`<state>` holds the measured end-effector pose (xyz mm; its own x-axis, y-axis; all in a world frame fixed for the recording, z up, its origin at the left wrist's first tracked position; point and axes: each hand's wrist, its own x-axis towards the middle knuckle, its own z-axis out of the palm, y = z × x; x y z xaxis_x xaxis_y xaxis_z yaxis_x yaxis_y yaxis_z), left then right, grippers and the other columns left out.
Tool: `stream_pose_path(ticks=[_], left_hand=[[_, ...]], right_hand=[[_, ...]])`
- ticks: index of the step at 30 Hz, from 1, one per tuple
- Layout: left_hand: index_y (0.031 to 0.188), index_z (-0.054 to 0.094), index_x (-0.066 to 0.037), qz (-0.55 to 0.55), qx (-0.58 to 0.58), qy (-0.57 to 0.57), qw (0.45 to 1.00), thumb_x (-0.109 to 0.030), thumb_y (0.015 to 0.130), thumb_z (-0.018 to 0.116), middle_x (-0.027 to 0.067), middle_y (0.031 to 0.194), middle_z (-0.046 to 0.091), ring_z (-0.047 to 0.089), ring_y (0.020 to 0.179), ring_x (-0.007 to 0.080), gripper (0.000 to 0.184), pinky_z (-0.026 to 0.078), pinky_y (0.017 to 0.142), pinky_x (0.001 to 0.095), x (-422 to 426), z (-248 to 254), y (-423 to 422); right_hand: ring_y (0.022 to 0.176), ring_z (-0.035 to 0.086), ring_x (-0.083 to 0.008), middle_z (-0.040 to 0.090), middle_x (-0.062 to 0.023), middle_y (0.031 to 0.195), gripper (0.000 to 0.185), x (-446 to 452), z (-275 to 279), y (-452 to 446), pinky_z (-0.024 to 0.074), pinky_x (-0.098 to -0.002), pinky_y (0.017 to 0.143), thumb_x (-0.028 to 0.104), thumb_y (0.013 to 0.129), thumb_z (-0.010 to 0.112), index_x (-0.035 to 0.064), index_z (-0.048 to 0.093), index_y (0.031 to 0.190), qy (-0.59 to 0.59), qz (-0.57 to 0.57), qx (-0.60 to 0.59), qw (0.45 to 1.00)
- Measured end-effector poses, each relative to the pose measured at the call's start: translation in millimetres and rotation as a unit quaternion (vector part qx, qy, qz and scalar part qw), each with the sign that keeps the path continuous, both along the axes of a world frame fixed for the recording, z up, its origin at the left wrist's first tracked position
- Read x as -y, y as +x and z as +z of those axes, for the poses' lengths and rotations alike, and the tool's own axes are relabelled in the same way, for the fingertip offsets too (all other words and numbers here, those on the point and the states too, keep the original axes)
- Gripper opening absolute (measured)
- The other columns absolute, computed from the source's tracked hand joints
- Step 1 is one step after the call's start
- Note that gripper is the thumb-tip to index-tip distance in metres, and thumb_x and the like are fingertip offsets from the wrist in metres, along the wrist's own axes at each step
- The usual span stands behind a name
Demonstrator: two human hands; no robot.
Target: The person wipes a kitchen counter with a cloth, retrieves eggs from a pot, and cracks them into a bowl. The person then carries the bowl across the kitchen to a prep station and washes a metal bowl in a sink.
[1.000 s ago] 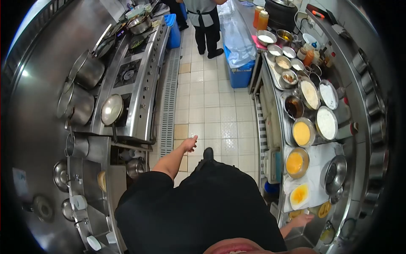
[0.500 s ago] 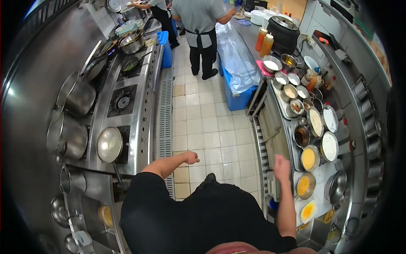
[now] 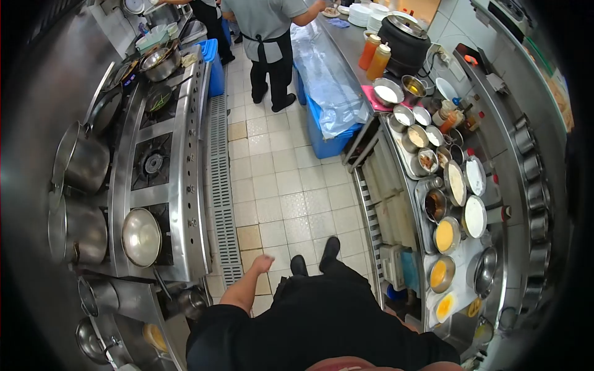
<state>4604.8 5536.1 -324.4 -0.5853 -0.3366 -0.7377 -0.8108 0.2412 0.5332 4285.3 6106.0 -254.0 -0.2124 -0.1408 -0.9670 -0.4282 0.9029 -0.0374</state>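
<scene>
My left hand hangs in the air over the floor tiles, its fingers curled closed, with nothing showing in it. It is nearest to the slotted floor drain beside the stove. My right hand is out of sight; only a sliver of that arm shows at the right side of my body. Close to that side stands the counter with a bowl of yellow liquid, another yellow bowl and a white dish with yellow in it.
At left, the gas stove carries a frying pan and large pots. A blue bin under clear plastic stands ahead by the right counter. A co-worker in a grey shirt stands up the aisle. Sauce bottles stand near a black pot.
My view has shifted, and both my shoes now show. My left hand sits lower and further left. My right hand, beside the counter before, has dropped out of view.
</scene>
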Motion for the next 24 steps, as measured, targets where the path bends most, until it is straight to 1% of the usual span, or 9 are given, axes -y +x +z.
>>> stream_pose_path(ticks=[2,6,9,12,13,14,15,17,24], left_hand=[[0.100,0.066,0.001,-0.288,-0.054,-0.134,0.947,-0.035,0.094,0.045,0.0150,0.071,0.066,0.065,0.062,0.0274,0.041,0.051,0.052,0.0447,-11.1,-11.7,53.7],[0.095,0.066,0.001,0.233,0.233,0.028,0.944,-0.030,0.091,0.047,0.0173,0.076,0.068,0.065,0.057,0.0314,0.036,0.053,0.054,0.0434,-28.0,52.9,73.3],[0.092,0.066,0.001,0.014,0.140,-0.050,0.989,-0.030,0.090,0.049,0.0186,0.075,0.068,0.064,0.057,0.0321,0.036,0.053,0.056,0.0432,-3.2,43.0,78.8],[0.095,0.067,-0.005,-0.061,0.070,-0.272,0.958,-0.028,0.087,0.047,0.0198,0.095,0.068,0.066,0.086,0.0326,0.032,0.052,0.077,0.0461,23.6,47.4,33.1],[0.098,0.066,-0.005,0.109,0.077,-0.257,0.957,-0.033,0.088,0.045,0.0188,0.099,0.066,0.063,0.096,0.0350,0.037,0.049,0.083,0.0487,27.4,58.3,6.4],[0.103,0.065,-0.006,0.206,0.041,-0.217,0.953,-0.035,0.088,0.043,0.0176,0.098,0.066,0.062,0.094,0.0373,0.039,0.048,0.084,0.0495,29.4,72.5,-16.3],[0.104,0.064,-0.005,0.095,0.012,-0.286,0.953,-0.037,0.089,0.043,0.0179,0.097,0.066,0.062,0.090,0.0352,0.040,0.048,0.080,0.0466,35.9,62.6,-23.3],[0.110,0.059,-0.006,0.492,-0.113,-0.033,0.863,-0.029,0.093,0.054,0.0062,0.096,0.066,0.062,0.071,0.0183,0.029,0.049,0.066,0.0328,23.0,138.7,-87.7],[0.114,0.057,-0.007,0.545,-0.070,0.052,0.834,-0.041,0.095,0.051,0.0051,0.096,0.065,0.058,0.065,0.0119,0.040,0.048,0.057,0.0280,-54.8,138.5,-82.8]], right_hand=[[0.081,0.068,-0.0333,0.069,-0.0186,0.087,0.030,7.9,-16.7,-17.0,0.0535,-0.0428,0.069,0.029,0.064,0.066,0.0038,0.071,0.079,-0.009,0.009,0.009,1.000],[0.078,0.069,-0.0308,0.070,-0.0169,0.086,0.031,36.5,-126.4,-87.9,0.0541,-0.0415,0.065,0.031,0.059,0.071,0.0055,0.072,0.078,-0.096,0.191,0.013,0.977],[0.082,0.068,-0.0334,0.070,-0.0179,0.089,0.027,173.3,-66.3,-170.4,0.0550,-0.0447,0.068,0.022,0.061,0.066,0.0076,0.072,0.083,-0.192,0.411,-0.054,0.889],[0.081,0.066,-0.0332,0.067,-0.0196,0.083,0.035,293.7,-57.2,-223.5,0.0507,-0.0452,0.070,0.032,0.085,0.051,0.0017,0.067,0.078,-0.333,0.352,-0.200,0.852],[0.078,0.065,-0.0318,0.066,-0.0197,0.082,0.037,329.7,-44.0,-221.9,0.0502,-0.0456,0.069,0.031,0.091,0.045,0.0010,0.066,0.086,-0.396,-0.015,-0.217,0.892],[0.109,0.058,-0.0366,0.060,-0.0242,0.117,0.038,368.6,-43.8,-243.1,0.0468,-0.0458,0.093,0.025,0.084,0.056,-0.0040,0.062,0.107,-0.356,0.097,-0.113,0.922],[0.094,0.063,-0.0311,0.064,-0.0217,0.105,0.039,392.7,-7.8,-238.4,0.0489,-0.0417,0.084,0.027,0.089,0.053,-0.0048,0.062,0.109,-0.373,-0.017,-0.067,0.925],[0.063,0.065,-0.0173,0.067,-0.0135,0.077,0.043,440.4,55.7,-225.0,0.0495,-0.0332,0.065,0.033,0.096,0.047,-0.0039,0.060,0.115,-0.414,-0.195,0.022,0.889],[0.055,0.060,-0.0147,0.065,-0.0090,0.067,0.039,422.6,7.1,-233.6,0.0442,-0.0298,0.046,0.035,0.094,0.049,0.0020,0.060,0.112,-0.289,-0.109,0.042,0.950]])
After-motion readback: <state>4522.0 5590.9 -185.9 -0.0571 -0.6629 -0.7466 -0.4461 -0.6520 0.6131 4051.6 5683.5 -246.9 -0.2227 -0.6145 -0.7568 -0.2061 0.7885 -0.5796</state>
